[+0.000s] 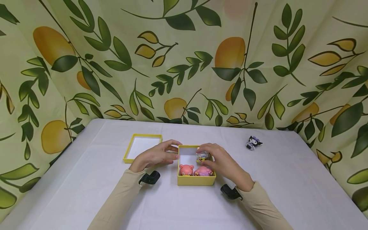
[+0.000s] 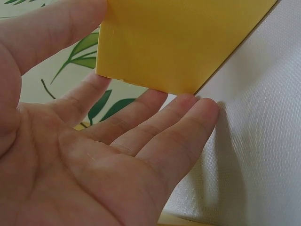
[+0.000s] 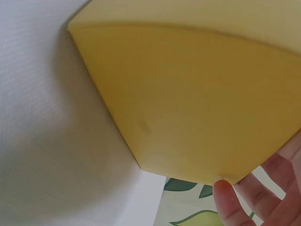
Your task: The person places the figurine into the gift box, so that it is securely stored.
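A yellow box [image 1: 196,181] stands uncovered on the table. Inside, along its near side, are a pink round-eared figurine [image 1: 186,170] and another pink figurine [image 1: 203,171]. My right hand [image 1: 222,159] reaches over the box's right wall. Between its thumb and fingers it holds a small yellow-and-white figurine [image 1: 203,157] in the back right part of the box; the hand partly covers it. At the box's left side is my left hand [image 1: 159,154], its extended fingers [image 2: 181,122] touching the yellow wall near the far corner. The right wrist view shows the box's outer wall [image 3: 188,103] and fingertips at its edge.
The yellow-rimmed lid [image 1: 128,149], white inside, lies behind my left forearm. A small black, white and purple figurine [image 1: 253,142] lies at the back right of the white-covered table [image 1: 95,172]. A leaf-and-fruit patterned curtain [image 1: 184,73] hangs behind the table.
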A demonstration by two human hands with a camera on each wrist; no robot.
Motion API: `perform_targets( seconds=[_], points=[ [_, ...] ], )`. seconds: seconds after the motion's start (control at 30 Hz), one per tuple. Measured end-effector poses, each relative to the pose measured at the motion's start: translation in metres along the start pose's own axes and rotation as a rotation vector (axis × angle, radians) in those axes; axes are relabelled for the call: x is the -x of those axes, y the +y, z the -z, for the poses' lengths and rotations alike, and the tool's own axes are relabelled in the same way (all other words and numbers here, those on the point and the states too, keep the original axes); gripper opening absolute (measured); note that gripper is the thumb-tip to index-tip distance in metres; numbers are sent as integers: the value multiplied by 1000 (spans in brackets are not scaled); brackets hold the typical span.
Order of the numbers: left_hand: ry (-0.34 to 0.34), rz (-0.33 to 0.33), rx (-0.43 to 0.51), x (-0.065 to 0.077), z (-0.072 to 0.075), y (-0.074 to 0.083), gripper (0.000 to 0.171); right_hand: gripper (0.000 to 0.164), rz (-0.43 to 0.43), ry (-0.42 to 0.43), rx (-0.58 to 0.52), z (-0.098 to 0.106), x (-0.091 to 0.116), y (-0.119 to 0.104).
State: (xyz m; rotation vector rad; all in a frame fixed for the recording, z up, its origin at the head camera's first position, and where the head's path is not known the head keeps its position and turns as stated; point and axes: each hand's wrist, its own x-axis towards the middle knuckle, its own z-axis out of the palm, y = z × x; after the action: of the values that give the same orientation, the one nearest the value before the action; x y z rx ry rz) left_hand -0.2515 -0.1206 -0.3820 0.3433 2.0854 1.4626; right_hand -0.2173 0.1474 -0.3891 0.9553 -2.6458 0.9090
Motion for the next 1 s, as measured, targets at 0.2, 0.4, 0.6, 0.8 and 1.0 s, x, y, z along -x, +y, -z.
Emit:
perform_targets(
  seconds=[0.2, 0.4, 0.6, 0.8, 1.0],
  points=[
    [4, 10, 1, -1, 0, 0, 49, 39, 12, -14, 3, 1, 0, 0],
    [-2, 0, 8, -1, 0, 0, 49, 38, 6, -28, -24, 2, 0, 1],
    [-4, -12, 17, -1, 0, 0, 49, 36, -11, -63, -34, 2, 0, 3],
    [-4, -13, 17, -1, 0, 0, 49, 41, -24, -71, -57, 3, -1, 3],
    [1, -3, 15, 0, -1, 0, 49, 43, -56, -88, -71, 5, 0, 2]
  ],
)
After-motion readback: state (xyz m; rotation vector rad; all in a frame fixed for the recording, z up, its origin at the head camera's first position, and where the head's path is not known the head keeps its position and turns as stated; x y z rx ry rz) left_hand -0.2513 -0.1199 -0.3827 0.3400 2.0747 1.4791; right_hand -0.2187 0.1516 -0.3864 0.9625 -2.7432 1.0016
